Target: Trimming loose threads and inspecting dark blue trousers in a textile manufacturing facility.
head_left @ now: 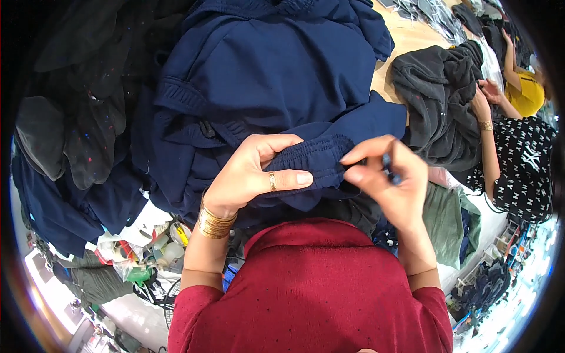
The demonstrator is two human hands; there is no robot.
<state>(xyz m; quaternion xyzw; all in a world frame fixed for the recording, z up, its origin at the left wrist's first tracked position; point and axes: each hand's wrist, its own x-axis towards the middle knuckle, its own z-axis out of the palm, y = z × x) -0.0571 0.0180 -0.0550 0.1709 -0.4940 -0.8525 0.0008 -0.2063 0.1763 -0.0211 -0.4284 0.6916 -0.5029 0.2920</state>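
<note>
My left hand is closed on a navy gathered elastic band of a garment, its thumb flat on the stitched rows and its fingers behind the cloth. At the band's right end is my right hand, thumb and forefinger bent close together at the fabric edge. A small dark blue tool lies within the right hand's curled fingers; its tip is hidden, so its exact kind does not show. Beyond both hands spreads a heap of navy garments with more gathered elastic edges.
Black garments are piled at the left, and a dark grey garment lies on the wooden table at the right. Two co-workers' arms reach in there. A green cloth hangs near my right elbow; mixed items sit lower left.
</note>
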